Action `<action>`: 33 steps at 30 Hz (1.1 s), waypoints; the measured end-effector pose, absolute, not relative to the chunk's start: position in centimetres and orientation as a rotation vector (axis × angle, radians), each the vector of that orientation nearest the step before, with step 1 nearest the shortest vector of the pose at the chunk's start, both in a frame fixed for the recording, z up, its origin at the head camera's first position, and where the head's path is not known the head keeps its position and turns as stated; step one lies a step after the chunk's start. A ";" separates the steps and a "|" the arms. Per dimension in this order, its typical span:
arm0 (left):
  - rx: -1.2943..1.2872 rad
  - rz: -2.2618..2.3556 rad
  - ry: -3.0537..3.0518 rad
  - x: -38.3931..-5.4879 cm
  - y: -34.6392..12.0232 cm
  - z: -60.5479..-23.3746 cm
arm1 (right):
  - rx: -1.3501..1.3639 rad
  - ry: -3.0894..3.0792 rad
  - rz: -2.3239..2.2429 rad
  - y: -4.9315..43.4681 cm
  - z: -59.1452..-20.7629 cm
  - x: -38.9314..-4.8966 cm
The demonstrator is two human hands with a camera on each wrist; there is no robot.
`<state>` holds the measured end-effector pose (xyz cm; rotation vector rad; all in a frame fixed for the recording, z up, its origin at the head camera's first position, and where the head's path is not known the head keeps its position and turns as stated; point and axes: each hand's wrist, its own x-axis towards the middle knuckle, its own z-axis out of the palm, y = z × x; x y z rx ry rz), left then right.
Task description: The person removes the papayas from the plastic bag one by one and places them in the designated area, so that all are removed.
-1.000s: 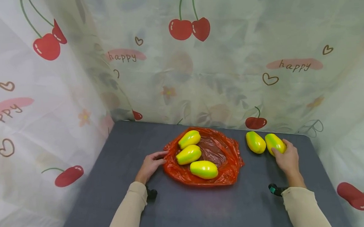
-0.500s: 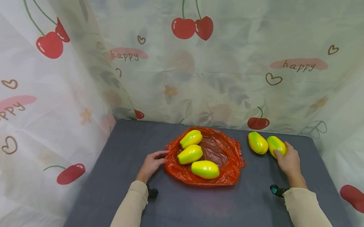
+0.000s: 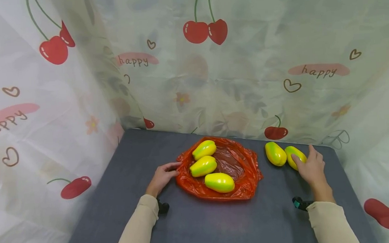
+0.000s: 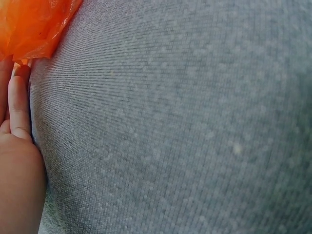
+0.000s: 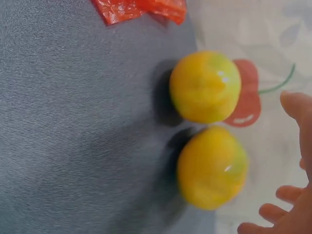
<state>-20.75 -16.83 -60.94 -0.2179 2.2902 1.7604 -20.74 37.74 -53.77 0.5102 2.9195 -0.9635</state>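
A red plastic bag (image 3: 237,185) lies spread on the table, its mouth turned up, with several yellow-green papayas (image 3: 219,182) in it. At its left edge my left hand (image 3: 160,177) pinches the rim between thumb and fingers. In the left wrist view, the fingers (image 4: 19,105) reach up to the bag's edge (image 4: 36,34). Two more papayas stand side by side at the back right, a left one (image 3: 275,154) and a right one (image 3: 292,162). Over the right one my right hand (image 3: 312,168) is spread; the right wrist view shows its fingers apart from the fruit (image 5: 213,168).
The dark grey cloth-covered table (image 3: 200,227) has its back edge against a curtain (image 3: 245,78) printed with cherries. A black wrist device (image 3: 301,203) is on the right wrist, another (image 3: 163,207) on the left.
My right hand has let go of the right papaya, opened its fingers and shifted a little to the right. My left hand keeps its place on the bag.
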 end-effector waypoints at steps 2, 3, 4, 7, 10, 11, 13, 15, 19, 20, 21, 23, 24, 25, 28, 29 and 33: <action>-0.216 1.765 2.293 -20.8 -16.8 -61.1 | 0.454 2.937 -0.921 37.4 -52.8 -20.7; -0.216 1.769 2.295 -20.8 -16.8 -61.1 | 0.433 2.941 -0.900 37.1 -52.3 -20.7; -0.213 1.772 2.296 -20.8 -16.8 -61.1 | 0.412 2.947 -0.877 36.8 -52.0 -20.7; -0.200 1.776 2.282 -20.7 -16.7 -61.2 | 0.341 2.988 -0.764 35.9 -51.2 -20.5; -0.190 1.780 2.265 -20.7 -16.7 -61.2 | 0.238 3.052 -0.646 34.9 -50.4 -20.3; -0.190 1.780 2.261 -20.6 -16.7 -61.2 | 0.202 3.071 -0.615 34.6 -50.2 -20.2; -0.192 1.785 2.264 -20.6 -16.8 -61.2 | 0.133 3.103 -0.576 33.9 -49.6 -20.1; -0.194 1.785 2.276 -20.6 -16.8 -61.1 | 0.073 3.121 -0.561 33.1 -49.0 -20.0; -0.194 1.787 2.277 -20.6 -16.9 -61.0 | -0.023 3.151 -0.513 31.7 -48.3 -19.7; -0.195 1.786 2.274 -20.6 -17.0 -61.0 | -0.047 3.159 -0.500 31.3 -48.3 -19.6; -0.195 1.784 2.273 -20.5 -17.0 -61.0 | -0.071 3.171 -0.480 31.0 -48.3 -19.5; -0.195 1.783 2.269 -20.5 -17.0 -61.0 | -0.124 3.199 -0.436 30.3 -48.4 -19.3; -0.195 1.783 2.269 -20.5 -17.0 -61.0 | -0.149 3.210 -0.425 29.9 -48.4 -19.3; -0.196 1.784 2.269 -20.5 -16.9 -61.0 | -0.173 3.218 -0.413 29.6 -48.5 -19.2; -0.200 1.786 2.271 -20.5 -16.9 -60.9 | -0.232 3.226 -0.380 28.7 -48.5 -19.2; -0.201 1.787 2.272 -20.5 -16.9 -60.9 | -0.247 3.224 -0.371 28.4 -48.5 -19.2; -0.203 1.788 2.275 -20.6 -16.9 -61.0 | -0.289 3.212 -0.317 27.6 -48.5 -19.2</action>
